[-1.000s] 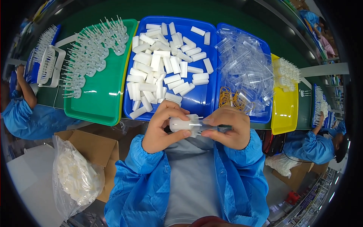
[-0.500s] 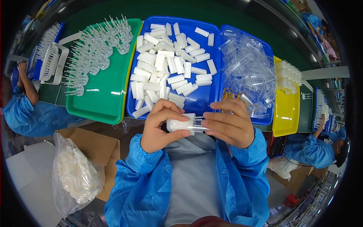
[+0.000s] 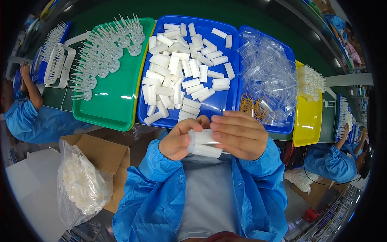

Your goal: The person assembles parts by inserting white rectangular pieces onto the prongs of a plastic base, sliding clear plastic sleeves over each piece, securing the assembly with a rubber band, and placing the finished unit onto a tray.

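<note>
In front of my chest, my left hand [image 3: 177, 140] is closed on the round end of a clear pronged holder [image 3: 191, 142]. White foam pieces [image 3: 206, 151] sit lengthwise on it and point to the right. My right hand [image 3: 242, 136] wraps its fingers over the upper foam piece near its free end. A thin prong tip shows past the lower piece. Just beyond my hands is a blue tray [image 3: 217, 97] heaped with loose white foam pieces [image 3: 175, 76]. How the holder is built under my fingers is hidden.
A green tray [image 3: 105, 109] at left carries several pronged holders [image 3: 100, 60]. At right, a blue tray [image 3: 287, 128] holds clear plastic tubes [image 3: 268, 68] and rubber bands [image 3: 254, 107]; a yellow tray [image 3: 308, 125] holds filled white clusters. A bag of foam [image 3: 82, 181] leans by a carton. Co-workers sit both sides.
My left hand has shifted right, onto the holder's round end. The holder has turned, so more foam shows, and my right hand has closed over the foam. The clear tube part is no longer visible.
</note>
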A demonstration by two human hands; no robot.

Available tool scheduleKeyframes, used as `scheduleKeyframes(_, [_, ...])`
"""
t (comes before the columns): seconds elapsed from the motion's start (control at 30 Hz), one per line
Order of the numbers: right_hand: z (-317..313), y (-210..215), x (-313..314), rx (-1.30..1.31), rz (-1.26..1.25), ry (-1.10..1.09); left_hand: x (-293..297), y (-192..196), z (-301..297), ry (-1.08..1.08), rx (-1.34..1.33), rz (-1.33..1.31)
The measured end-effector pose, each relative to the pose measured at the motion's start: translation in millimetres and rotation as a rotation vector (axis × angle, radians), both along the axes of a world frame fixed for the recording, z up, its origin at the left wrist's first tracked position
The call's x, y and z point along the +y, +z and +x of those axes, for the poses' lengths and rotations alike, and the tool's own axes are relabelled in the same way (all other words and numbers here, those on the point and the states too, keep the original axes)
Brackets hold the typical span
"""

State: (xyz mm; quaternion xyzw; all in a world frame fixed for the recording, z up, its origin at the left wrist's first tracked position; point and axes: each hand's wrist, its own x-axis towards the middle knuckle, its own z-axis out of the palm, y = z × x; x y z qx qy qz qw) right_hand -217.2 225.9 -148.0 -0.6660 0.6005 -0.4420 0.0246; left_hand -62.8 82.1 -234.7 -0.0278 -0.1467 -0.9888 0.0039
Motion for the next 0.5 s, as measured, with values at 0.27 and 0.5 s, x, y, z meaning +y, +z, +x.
scheduleKeyframes(0.27, [-5.9,5.8,2.9,0.033,0.171,0.058,-9.4,13.6,-2.9,0.020,-0.098,-0.071])
scheduleKeyframes(0.5, [-36.5,-3.4,42.2,0.244,0.411,-0.510,-13.6,19.8,0.7,0.155,-0.039,-0.338])
